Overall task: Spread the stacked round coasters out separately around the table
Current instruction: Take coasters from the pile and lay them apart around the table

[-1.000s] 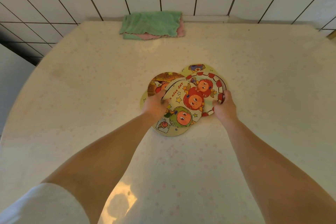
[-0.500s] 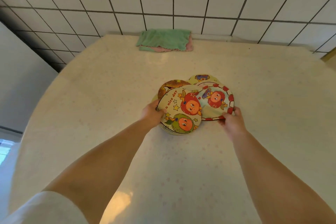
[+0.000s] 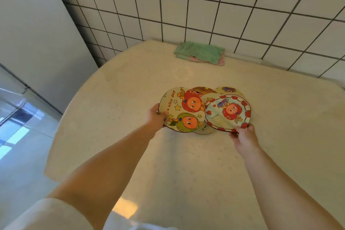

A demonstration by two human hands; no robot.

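Note:
My left hand (image 3: pixel 156 115) grips the left edge of a cream "a nice day" coaster (image 3: pixel 182 109) with a red and a green cartoon face, lifted and tilted off the pile. My right hand (image 3: pixel 242 133) pinches the near edge of a light-blue coaster (image 3: pixel 226 113) with a red checked rim, also raised. The two overlap slightly in the middle. Under them lie more round coasters (image 3: pixel 202 90), partly hidden: a brownish one, a yellow one with a purple figure (image 3: pixel 228 89), and a pale one (image 3: pixel 204 129) at the near side.
The cream speckled table (image 3: pixel 115 110) has a rounded left edge, with floor beyond it. A folded green cloth (image 3: pixel 198 51) on a pink one lies at the far edge against the white tiled wall (image 3: pixel 205 5).
Both hands have lifted their coasters off the pile and pulled them apart, left one leftward, right one rightward. The camera has tilted up and turned left.

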